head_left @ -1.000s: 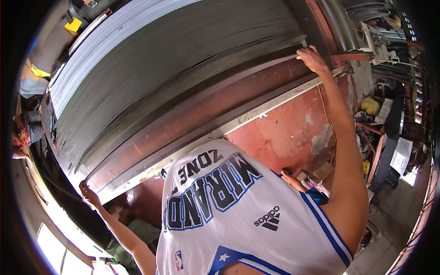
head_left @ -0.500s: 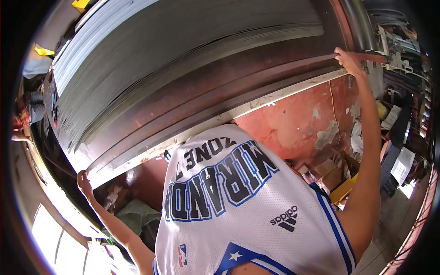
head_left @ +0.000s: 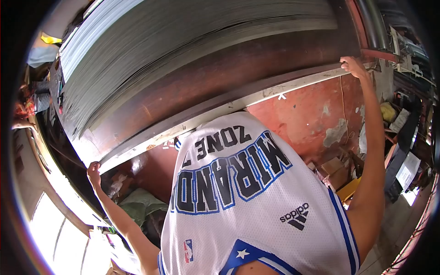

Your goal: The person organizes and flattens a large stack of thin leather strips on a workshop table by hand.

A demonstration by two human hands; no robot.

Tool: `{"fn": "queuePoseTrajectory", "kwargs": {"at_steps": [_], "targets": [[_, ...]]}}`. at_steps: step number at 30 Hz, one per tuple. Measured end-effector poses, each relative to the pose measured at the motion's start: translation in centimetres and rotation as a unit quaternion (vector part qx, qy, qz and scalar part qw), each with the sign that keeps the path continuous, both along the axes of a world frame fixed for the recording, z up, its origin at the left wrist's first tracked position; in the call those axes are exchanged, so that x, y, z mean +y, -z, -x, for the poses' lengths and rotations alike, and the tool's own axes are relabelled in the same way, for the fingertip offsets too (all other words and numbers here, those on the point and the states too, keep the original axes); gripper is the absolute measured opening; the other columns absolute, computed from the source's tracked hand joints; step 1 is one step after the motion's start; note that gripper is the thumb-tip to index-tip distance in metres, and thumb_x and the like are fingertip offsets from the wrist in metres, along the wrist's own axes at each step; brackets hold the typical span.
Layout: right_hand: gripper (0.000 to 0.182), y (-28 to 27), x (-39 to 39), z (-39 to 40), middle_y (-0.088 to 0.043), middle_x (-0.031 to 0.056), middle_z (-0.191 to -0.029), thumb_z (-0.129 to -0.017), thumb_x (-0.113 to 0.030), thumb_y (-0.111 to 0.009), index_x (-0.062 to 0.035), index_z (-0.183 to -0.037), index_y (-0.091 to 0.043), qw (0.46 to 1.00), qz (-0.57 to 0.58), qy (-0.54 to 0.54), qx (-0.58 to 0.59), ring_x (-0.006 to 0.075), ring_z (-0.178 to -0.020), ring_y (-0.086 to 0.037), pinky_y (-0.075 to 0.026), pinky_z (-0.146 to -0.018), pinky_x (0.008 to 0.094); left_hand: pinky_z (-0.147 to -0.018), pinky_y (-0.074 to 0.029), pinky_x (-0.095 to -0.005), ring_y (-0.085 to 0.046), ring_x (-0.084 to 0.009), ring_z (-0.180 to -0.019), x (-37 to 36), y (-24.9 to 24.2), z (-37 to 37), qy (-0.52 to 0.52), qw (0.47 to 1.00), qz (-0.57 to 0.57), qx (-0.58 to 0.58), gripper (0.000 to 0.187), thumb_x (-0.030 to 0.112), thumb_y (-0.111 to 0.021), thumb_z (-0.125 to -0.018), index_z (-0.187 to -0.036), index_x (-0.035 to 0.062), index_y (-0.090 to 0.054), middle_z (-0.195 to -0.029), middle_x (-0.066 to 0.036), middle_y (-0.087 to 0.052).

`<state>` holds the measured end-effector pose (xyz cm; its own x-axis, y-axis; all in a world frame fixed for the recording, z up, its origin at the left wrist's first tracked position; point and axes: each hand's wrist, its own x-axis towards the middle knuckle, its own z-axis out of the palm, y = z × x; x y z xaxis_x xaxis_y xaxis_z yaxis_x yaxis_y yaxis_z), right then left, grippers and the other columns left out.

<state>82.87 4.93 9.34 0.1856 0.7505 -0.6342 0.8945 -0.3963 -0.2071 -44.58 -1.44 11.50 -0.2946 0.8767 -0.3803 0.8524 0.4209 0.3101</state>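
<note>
My left hand (head_left: 94,174) is closed at the left end of a long, thin dark strip (head_left: 256,93), fingers curled at its tip. At the far right end, my right hand (head_left: 354,67) is also closed, pinching the strip. Between the hands the strip runs along the pale front edge (head_left: 270,94) of a dark brown tabletop (head_left: 183,94). Behind it on the tabletop lies a thick stack of thin grey sheets (head_left: 206,50), its layered edges fanned out on the left.
Below the tabletop is a red panel (head_left: 293,114) with peeling paint. Cardboard boxes (head_left: 333,172) and a yellow item (head_left: 349,188) sit under the right side, a green bag (head_left: 142,204) under the left. A dark pipe (head_left: 372,23) stands at the back right.
Both hands have drawn the strip toward me across the brown tabletop, from farther back to its front edge. The view has also shifted slightly.
</note>
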Motion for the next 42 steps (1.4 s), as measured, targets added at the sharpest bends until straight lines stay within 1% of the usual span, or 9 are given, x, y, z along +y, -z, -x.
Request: {"fn": "queuePoseTrajectory", "kwargs": {"at_steps": [5,10,17,20,24,28,31,36,42], "targets": [[0.023,-2.0,0.7,3.6,-0.068,0.0095,-0.082,-0.089,-0.015,-0.064,-0.002,-0.108,-0.066,0.995,0.072,-0.003,-0.073,0.0186,-0.07,-0.064,-0.049,-0.068,0.0354,-0.055,-0.044,-0.0282,-0.067,-0.0131,-0.079,-0.7,2.4,-0.9,-0.012,1.0,-0.018,-0.005,0.011,0.014,-0.067,-0.092,-0.101,0.0083,-0.07,-0.086,-0.003,-0.07],[0.031,-1.9,-0.1,5.4,-0.072,0.017,-0.111,-0.089,-0.017,-0.068,-0.0047,-0.117,-0.066,0.984,0.011,-0.115,-0.138,0.0349,-0.106,-0.068,-0.049,-0.094,0.0447,-0.071,-0.05,-0.0345,-0.065,-0.0186,-0.077,-1.7,4.0,-0.5,0.001,0.999,-0.046,0.003,0.01,0.01,-0.066,-0.093,-0.101,0.0044,-0.068,-0.085,-0.009,-0.07],[0.03,-2.4,0.0,6.8,-0.069,0.0218,-0.109,-0.088,-0.015,-0.068,-0.0011,-0.115,-0.064,0.981,-0.02,-0.133,-0.139,0.0368,-0.103,-0.068,-0.049,-0.085,0.0456,-0.075,-0.051,-0.0356,-0.066,-0.0217,-0.08,-1.9,4.3,0.1,0.049,0.995,-0.084,-0.01,0.017,0.016,-0.062,-0.095,-0.101,0.002,-0.068,-0.086,-0.012,-0.07],[0.022,-2.8,0.3,7.7,-0.07,0.0204,-0.102,-0.088,-0.016,-0.07,-0.0015,-0.103,-0.064,0.985,0.017,-0.091,-0.146,0.0368,-0.101,-0.067,-0.049,-0.084,0.0449,-0.076,-0.052,-0.0377,-0.067,-0.0277,-0.08,-1.6,4.0,-1.1,0.034,0.995,-0.035,0.085,0.013,0.019,-0.066,-0.093,-0.1,0.0089,-0.071,-0.088,-0.012,-0.072],[0.023,-2.1,0.6,7.4,-0.07,0.019,-0.103,-0.087,-0.016,-0.071,-0.002,-0.103,-0.062,0.98,0.042,-0.089,-0.172,0.0364,-0.102,-0.067,-0.05,-0.085,0.0439,-0.094,-0.046,-0.0547,-0.056,-0.0299,-0.122,-0.2,4.3,-5.5,0.078,0.951,0.069,0.292,0.032,0.016,-0.071,-0.089,-0.12,0.0216,-0.069,-0.125,-0.003,-0.064],[0.036,-1.4,-1.1,6.1,-0.07,0.0157,-0.111,-0.079,-0.012,-0.074,-0.0083,-0.112,-0.059,0.964,-0.032,-0.199,-0.174,0.0367,-0.109,-0.064,-0.046,-0.094,0.0487,-0.098,-0.043,-0.0545,-0.057,-0.027,-0.121,1.5,2.6,-15.7,0.231,0.912,0.0,0.339,0.052,0.012,-0.076,-0.082,-0.13,0.0226,-0.062,-0.127,-0.004,-0.062],[0.044,-1.5,-1.8,6.9,-0.069,0.0123,-0.111,-0.073,-0.012,-0.078,-0.0109,-0.114,-0.06,0.968,-0.029,-0.165,-0.187,0.0353,-0.113,-0.061,-0.037,-0.104,0.0511,-0.101,-0.042,-0.049,-0.056,-0.0284,-0.122,1.9,3.8,-24.0,0.294,0.947,-0.127,0.033,0.051,0.019,-0.075,-0.086,-0.134,0.0151,-0.059,-0.131,-0.008,-0.061],[0.037,0.6,-3.3,6.6,-0.067,0.0126,-0.112,-0.08,0.003,-0.062,-0.01,-0.115,-0.058,0.957,-0.129,-0.19,-0.176,0.0346,-0.116,-0.059,-0.035,-0.107,0.0535,-0.1,-0.042,-0.0484,-0.057,-0.032,-0.118,1.4,2.0,-41.0,0.403,0.901,-0.158,-0.003,0.055,0.018,-0.076,-0.084,-0.135,0.011,-0.058,-0.13,-0.012,-0.06],[0.038,1.9,-3.9,7.4,-0.066,0.0125,-0.119,-0.088,-0.003,-0.052,-0.0086,-0.125,-0.059,0.945,-0.137,-0.183,-0.233,0.0312,-0.121,-0.058,-0.031,-0.113,0.0584,-0.094,-0.045,-0.0513,-0.057,-0.0383,-0.106,1.4,4.6,-41.9,0.428,0.883,-0.193,-0.011,0.043,0.016,-0.074,-0.084,-0.124,0.006,-0.062,-0.118,-0.018,-0.061]]}}
